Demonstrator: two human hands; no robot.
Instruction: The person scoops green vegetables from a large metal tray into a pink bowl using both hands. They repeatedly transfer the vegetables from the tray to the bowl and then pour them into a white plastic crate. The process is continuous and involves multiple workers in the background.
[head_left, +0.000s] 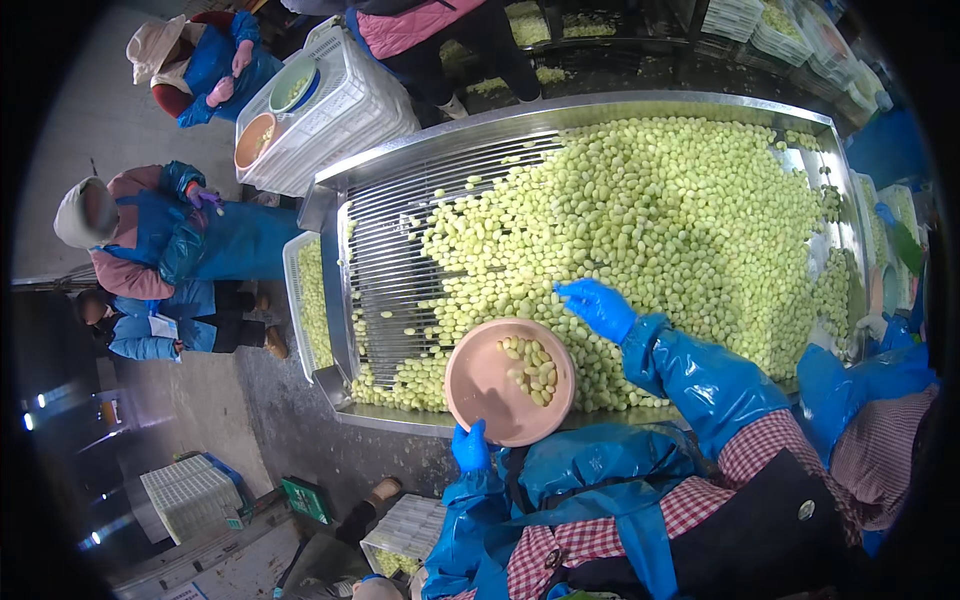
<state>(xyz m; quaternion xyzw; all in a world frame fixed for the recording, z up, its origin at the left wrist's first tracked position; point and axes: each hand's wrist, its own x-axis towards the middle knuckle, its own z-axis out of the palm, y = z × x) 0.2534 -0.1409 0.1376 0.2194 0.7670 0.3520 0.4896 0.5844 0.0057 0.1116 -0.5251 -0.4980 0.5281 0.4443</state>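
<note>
Pale green grapes (637, 202) lie heaped on a metal sorting table (390, 217) with a barred, grate-like surface. My left hand (472, 448), in a blue glove, grips the near rim of a pink plastic bowl (480, 367). Some loose grapes (538, 367) lie in the right part of this bowl. To the right of the bowl and above the heap is my right hand (600, 307), also blue-gloved, its fingertips close to the grapes. Whether it holds a grape I cannot tell.
A white crate of grapes (315, 300) stands at the table's left end. Stacked white crates (330, 97) bearing bowls stand beyond. Raised metal edges (480, 124) border the table. One co-worker (870, 435) is close at the right; several other people stand around.
</note>
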